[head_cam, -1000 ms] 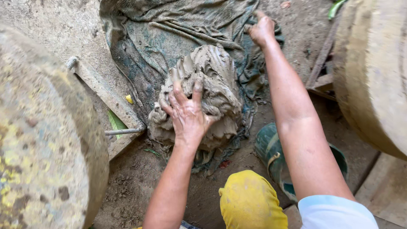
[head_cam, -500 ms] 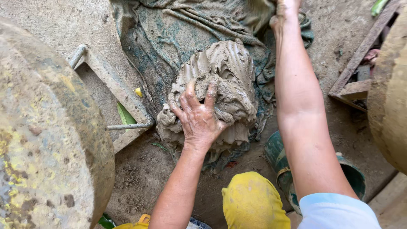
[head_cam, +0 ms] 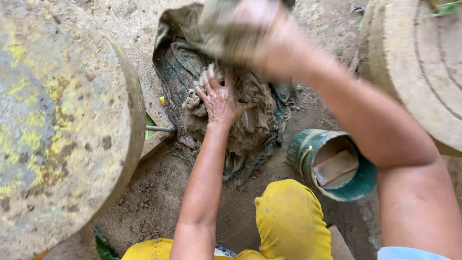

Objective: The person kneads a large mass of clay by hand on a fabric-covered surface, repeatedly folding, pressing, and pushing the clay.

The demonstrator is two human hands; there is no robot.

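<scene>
A: Nearest to us, our yellow knee (head_cam: 288, 216) sits low in the middle, over bare dirt (head_cam: 159, 192).

B: And just right of it, a green bucket (head_cam: 308, 151) stands on the ground, with a flat brownish piece (head_cam: 335, 166) lying inside.

A: On the left, a big round stone (head_cam: 57, 120) fills that side, blotched with yellow. A thin metal rod (head_cam: 161, 128) pokes out from beside its edge.

B: Now the middle. Our left hand (head_cam: 219, 98) lies flat on the clay (head_cam: 252, 123), fingers spread and pressing into the top of the lump, not clenched.

A: The clay rests on a dirty cloth (head_cam: 178, 58), centre of the scene, beyond the knee and left of the bucket. It's grey, wet, ridged.

B: The cloth spreads out under the lump and away from us, dark green under the mud.

A: Our right hand (head_cam: 260, 33) is up high, above the far side of the clay. It's blurred.

B: It grips a fold of that muddy cloth, fingers closed round it, as far as the blur lets us see.

A: Our right forearm crosses the scene from the lower right up to there.

B: Far right, a second round slab (head_cam: 423, 72), pale and ringed, leans at the edge.
</scene>
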